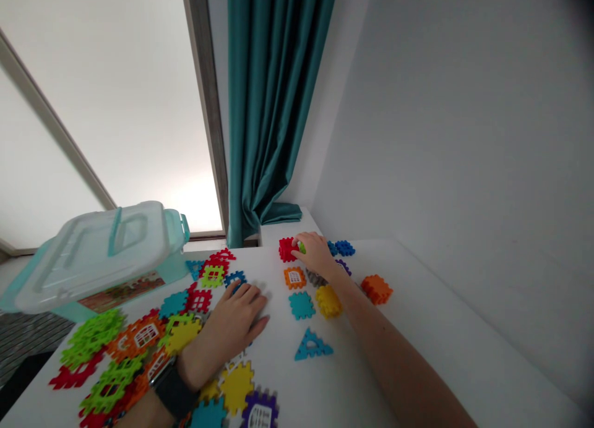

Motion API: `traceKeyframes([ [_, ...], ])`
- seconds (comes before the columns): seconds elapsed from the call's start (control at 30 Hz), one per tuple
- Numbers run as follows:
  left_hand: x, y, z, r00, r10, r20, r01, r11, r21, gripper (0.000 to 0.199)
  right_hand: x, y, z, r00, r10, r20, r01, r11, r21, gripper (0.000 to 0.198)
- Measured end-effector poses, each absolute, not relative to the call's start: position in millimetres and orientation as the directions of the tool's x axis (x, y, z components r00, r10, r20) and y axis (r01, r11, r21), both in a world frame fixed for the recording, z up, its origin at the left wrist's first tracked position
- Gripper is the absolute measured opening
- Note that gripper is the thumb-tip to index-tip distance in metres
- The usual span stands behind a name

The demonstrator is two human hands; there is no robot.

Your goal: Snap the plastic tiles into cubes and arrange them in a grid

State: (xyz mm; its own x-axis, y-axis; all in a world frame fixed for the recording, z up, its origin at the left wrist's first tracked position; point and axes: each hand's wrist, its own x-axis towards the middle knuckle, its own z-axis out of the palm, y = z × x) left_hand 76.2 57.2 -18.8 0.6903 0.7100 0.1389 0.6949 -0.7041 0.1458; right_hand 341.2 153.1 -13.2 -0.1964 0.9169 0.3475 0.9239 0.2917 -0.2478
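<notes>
My left hand (240,316) rests palm down on the white table with its fingers stretched out. Its fingertips are beside a dark blue notched building tile (234,278). At the far side of the table, my right hand (315,253) has its fingers curled against a stack of red notched building tiles (288,250). A bit of a light green tile (302,247) shows under these fingers; the rest is hidden. Close to the right hand lie an orange window tile (294,278), a turquoise tile (301,305), a yellow stack (329,302) and a grey stack (315,278), partly covered.
A lidded turquoise bin (102,248) stands at the back left. Many coloured tiles, such as a green pile (93,338), spread across the table's left side. A blue triangle (312,345) and an orange stack (377,289) lie right. Behind are a teal curtain (273,106) and a wall.
</notes>
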Motion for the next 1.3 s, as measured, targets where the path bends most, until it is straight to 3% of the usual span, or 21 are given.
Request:
traceKeyframes([
  [0.6, 74.3, 58.1, -19.3, 0.704, 0.696, 0.143, 0.68, -0.718, 0.149, 0.024, 334.8, 140.5, -0.5, -0.212, 0.912, 0.351, 0.914, 0.312, -0.259, 0.007],
  [0.77, 62.4, 63.5, -6.6, 0.72, 0.684, 0.117, 0.664, -0.728, 0.173, 0.025, 322.3, 128.7, 7.4, -0.272, 0.894, 0.356, 0.892, 0.373, -0.257, 0.005],
  [1.03, 16.7, 92.5, 17.2, 0.562, 0.808, 0.176, 0.794, -0.587, 0.158, 0.023, 290.7, 105.1, 9.3, -0.409, 0.839, 0.36, 0.831, 0.505, -0.232, 0.013],
  [1.3, 2.9, 100.1, 0.2, 0.53, 0.825, 0.197, 0.832, -0.55, 0.065, 0.026, 247.9, 75.3, -1.0, -0.641, 0.74, 0.205, 0.705, 0.673, -0.223, 0.032],
])
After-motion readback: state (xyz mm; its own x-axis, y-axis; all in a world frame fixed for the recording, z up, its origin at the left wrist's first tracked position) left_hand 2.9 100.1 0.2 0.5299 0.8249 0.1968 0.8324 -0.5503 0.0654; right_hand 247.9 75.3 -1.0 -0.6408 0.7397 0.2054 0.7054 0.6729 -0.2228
